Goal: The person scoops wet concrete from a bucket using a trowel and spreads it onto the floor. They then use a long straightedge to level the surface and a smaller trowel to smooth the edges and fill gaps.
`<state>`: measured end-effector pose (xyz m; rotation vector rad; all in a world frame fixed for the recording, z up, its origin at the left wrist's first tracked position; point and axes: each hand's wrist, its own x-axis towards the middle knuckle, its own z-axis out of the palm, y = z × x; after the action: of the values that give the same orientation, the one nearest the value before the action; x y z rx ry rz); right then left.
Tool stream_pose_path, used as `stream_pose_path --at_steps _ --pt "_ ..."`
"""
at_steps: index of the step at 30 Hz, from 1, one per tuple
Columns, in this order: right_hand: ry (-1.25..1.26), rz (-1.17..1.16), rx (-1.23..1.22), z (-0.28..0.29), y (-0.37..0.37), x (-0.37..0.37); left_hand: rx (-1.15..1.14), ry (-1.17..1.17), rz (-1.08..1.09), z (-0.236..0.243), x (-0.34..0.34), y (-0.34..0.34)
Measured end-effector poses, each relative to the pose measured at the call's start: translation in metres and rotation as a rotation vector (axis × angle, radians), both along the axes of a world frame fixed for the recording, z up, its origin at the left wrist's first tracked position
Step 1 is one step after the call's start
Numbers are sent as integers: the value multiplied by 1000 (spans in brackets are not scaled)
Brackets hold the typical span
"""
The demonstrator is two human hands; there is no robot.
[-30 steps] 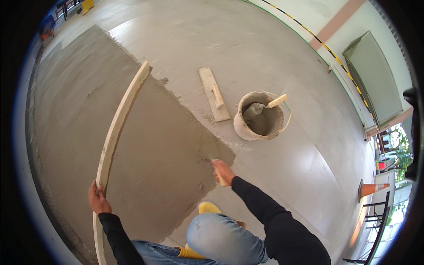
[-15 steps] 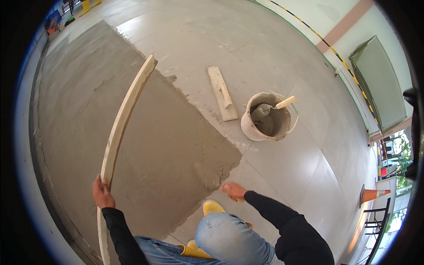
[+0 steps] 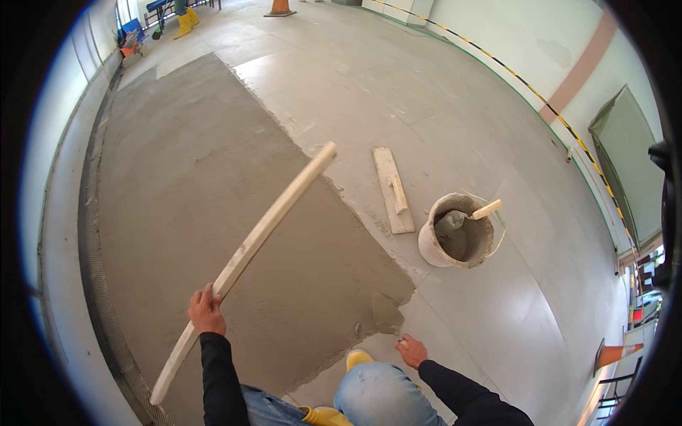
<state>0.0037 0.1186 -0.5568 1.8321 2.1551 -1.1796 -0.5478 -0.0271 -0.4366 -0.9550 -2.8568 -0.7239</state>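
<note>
Crosswise, a plank (image 3: pixel 273 213) slants over mortar (image 3: pixel 177 206), the left hand's (image 3: pixel 207 312) fingers wrapped round it, probably to steady it. The right hand (image 3: pixel 412 352) grips a trowel (image 3: pixel 387 313) low, apparently to lay it flat at the mortar's near corner. Float (image 3: pixel 388 174) and bucket (image 3: pixel 432 250) sit rightward, seemingly for reach.

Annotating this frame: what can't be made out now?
Head view:
Held trowel: handle mostly covered by right hand.
Wooden bar: gripped part hidden by left hand.
Bucket: bottom hidden by grey mix.
Far person in yellow boots: upper body cut off by top edge.
</note>
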Motion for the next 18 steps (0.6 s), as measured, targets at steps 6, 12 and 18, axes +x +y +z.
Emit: stream_pose_path --at_steps 6,12,18 --pt "91 -11 259 51 16 4 45 381 -99 10 -5 -15" --pt "362 157 775 187 104 -120 66 832 -292 45 -15 -37" --pt "567 724 759 249 121 -225 105 892 -345 118 -11 -68"
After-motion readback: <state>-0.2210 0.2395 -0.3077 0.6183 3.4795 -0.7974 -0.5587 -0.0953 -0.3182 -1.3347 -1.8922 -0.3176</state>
